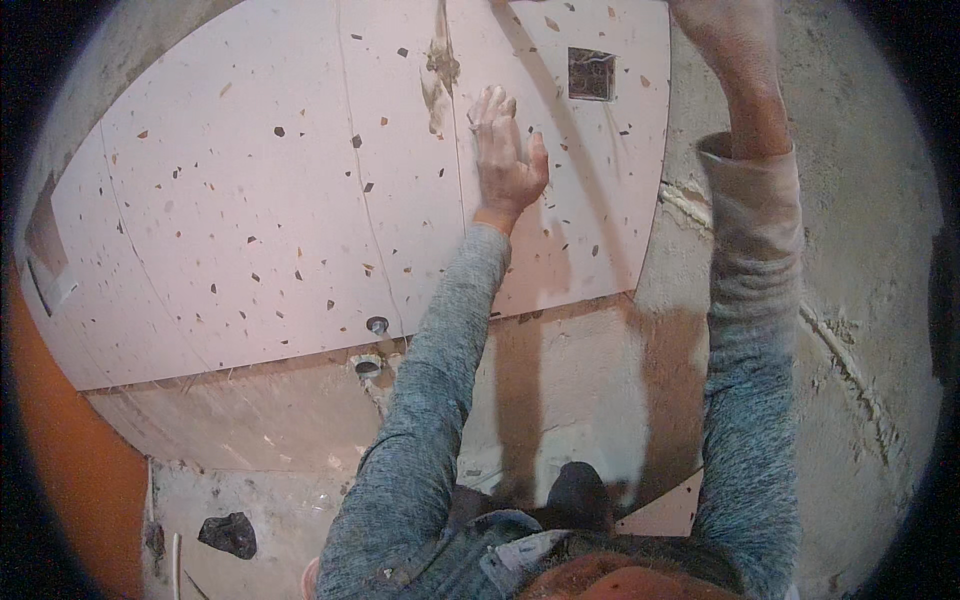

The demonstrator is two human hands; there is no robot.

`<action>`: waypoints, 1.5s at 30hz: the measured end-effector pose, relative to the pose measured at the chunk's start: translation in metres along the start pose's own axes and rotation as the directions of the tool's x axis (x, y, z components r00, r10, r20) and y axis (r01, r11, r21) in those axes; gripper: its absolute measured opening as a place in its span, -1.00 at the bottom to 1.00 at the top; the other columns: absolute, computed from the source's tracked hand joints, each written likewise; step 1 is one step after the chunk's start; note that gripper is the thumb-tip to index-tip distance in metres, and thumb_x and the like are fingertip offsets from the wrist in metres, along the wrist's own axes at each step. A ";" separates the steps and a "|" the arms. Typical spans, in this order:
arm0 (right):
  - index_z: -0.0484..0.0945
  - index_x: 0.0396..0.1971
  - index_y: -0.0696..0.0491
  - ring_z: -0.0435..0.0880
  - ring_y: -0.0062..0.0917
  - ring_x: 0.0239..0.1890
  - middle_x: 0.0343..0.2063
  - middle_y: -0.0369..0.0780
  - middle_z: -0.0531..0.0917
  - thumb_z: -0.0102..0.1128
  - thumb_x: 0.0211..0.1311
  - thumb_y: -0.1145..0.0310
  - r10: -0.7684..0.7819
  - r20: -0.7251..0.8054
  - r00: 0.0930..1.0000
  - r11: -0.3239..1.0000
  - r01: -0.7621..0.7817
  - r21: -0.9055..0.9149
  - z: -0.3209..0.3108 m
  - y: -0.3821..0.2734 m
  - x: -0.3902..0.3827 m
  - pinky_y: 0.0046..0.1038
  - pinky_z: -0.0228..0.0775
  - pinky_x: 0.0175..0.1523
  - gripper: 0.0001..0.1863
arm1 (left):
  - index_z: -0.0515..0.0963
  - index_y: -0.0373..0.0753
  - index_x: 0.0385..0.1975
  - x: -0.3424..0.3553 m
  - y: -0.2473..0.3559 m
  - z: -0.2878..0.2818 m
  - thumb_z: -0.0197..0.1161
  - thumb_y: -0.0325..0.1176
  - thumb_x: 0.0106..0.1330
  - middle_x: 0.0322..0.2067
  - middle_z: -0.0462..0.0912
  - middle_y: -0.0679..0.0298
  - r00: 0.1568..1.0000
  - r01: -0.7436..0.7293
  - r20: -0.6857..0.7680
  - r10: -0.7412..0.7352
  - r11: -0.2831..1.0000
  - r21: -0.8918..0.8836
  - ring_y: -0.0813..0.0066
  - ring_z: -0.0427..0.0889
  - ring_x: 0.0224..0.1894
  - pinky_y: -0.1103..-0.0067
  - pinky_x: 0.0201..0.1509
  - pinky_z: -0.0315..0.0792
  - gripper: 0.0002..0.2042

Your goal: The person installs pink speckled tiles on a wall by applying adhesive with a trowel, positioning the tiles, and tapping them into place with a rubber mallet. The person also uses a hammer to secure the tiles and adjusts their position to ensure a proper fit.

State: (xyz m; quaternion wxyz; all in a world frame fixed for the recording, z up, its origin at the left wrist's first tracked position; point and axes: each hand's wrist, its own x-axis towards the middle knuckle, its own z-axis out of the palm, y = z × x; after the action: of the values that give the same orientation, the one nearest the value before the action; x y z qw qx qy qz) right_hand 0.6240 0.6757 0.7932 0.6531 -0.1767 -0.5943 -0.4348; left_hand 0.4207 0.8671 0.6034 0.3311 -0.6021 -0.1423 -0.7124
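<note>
My left hand (505,165) lies with its fingers stretched out on a pale pink wall panel (230,200) speckled with dark and brown chips. White dust or paste coats its fingertips. Just above and left of it, a grey-brown smear (440,75) covers part of a narrow seam between panels. My right arm reaches up past the panel's right edge. The right hand (735,45) is cut off by the top of the picture, so its fingers and anything in them are hidden.
A square wall opening (591,75) with wires sits upper right. Below the panels, two pipe fittings (367,365) come out of the bare wall. Rough plaster (870,240) with a filled groove lies right. An orange surface (75,460) and a crumpled black bag (228,535) are lower left.
</note>
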 end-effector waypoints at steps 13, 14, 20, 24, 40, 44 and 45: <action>0.64 -0.29 0.19 0.71 -0.07 -0.23 -0.37 0.07 0.68 0.15 0.25 0.43 -0.057 0.038 0.998 0.998 0.059 -0.035 0.022 -0.022 -0.005 -0.16 0.51 -0.17 -0.83 | 0.36 -0.44 0.24 0.066 -0.027 -0.020 0.16 -0.19 0.37 0.27 0.37 -0.14 0.928 -0.298 0.323 0.185 0.888 0.349 -0.06 0.22 0.42 0.17 0.51 0.06 -0.46; 0.64 -0.29 0.19 0.71 -0.07 -0.23 -0.37 0.08 0.68 0.17 0.22 0.44 -0.117 0.012 0.993 0.992 0.117 -0.046 0.023 -0.014 -0.004 -0.17 0.51 -0.18 -0.84 | 0.35 -0.43 0.25 0.068 -0.032 -0.022 0.15 -0.17 0.38 0.27 0.36 -0.14 0.915 -0.321 0.355 0.192 0.878 0.354 -0.05 0.21 0.42 0.17 0.53 0.04 -0.45; 0.65 -0.28 0.20 0.73 -0.14 -0.26 -0.37 0.01 0.72 0.13 0.20 0.42 -0.031 -0.024 0.999 0.999 0.030 -0.044 0.008 0.018 0.003 -0.22 0.50 -0.18 -0.80 | 0.36 -0.39 0.27 0.063 -0.022 -0.006 0.14 -0.12 0.38 0.30 0.37 -0.01 0.924 -0.305 0.337 0.183 0.882 0.360 0.07 0.21 0.44 0.21 0.55 0.01 -0.43; 0.66 -0.22 0.17 0.71 -0.25 -0.33 -0.43 -0.05 0.71 0.15 0.21 0.37 0.479 -0.026 0.877 0.876 -0.480 -0.054 -0.055 -0.030 -0.017 -0.29 0.49 -0.20 -0.76 | 0.39 -0.38 0.25 0.059 -0.041 -0.014 0.14 -0.11 0.37 0.26 0.42 0.00 0.921 -0.338 0.324 0.218 0.860 0.381 0.09 0.29 0.39 0.22 0.54 0.05 -0.44; 0.62 -0.46 0.08 0.43 -0.73 -0.62 -0.66 -0.40 0.53 0.39 0.13 0.24 0.862 0.504 0.061 0.206 -0.949 -0.237 -0.177 -0.080 -0.273 -0.58 0.26 -0.50 -0.78 | 0.46 -0.43 0.13 0.061 -0.063 -0.039 0.19 -0.26 0.30 0.22 0.45 -0.11 0.820 -0.536 0.455 0.348 0.746 0.395 0.02 0.36 0.33 0.19 0.45 0.16 -0.53; 0.63 -0.37 0.12 0.45 -0.74 -0.60 -0.61 -0.38 0.56 0.43 0.08 0.28 0.792 0.601 -0.109 0.054 -0.968 -0.246 -0.173 -0.093 -0.336 -0.59 0.29 -0.50 -0.76 | 0.42 -0.41 0.20 0.033 -0.013 -0.083 0.23 -0.28 0.31 0.20 0.47 -0.11 0.872 -0.202 0.487 0.044 0.939 0.277 -0.01 0.38 0.31 0.24 0.43 0.21 -0.50; 0.63 -0.36 0.13 0.46 -0.74 -0.60 -0.60 -0.37 0.57 0.43 0.08 0.28 0.785 0.599 -0.160 0.032 -0.954 -0.297 -0.181 -0.098 -0.351 -0.59 0.30 -0.50 -0.75 | 0.41 -0.40 0.21 0.009 0.018 -0.093 0.24 -0.29 0.31 0.19 0.48 -0.11 0.866 -0.070 0.499 -0.038 0.978 0.195 -0.01 0.37 0.31 0.25 0.42 0.22 -0.50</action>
State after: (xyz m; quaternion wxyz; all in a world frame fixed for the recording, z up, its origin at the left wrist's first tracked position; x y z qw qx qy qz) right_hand 0.6902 0.6114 0.3973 0.5360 -0.5817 -0.5305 0.3050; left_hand 0.3609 0.7956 0.5869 0.3493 -0.7297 -0.2912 -0.5106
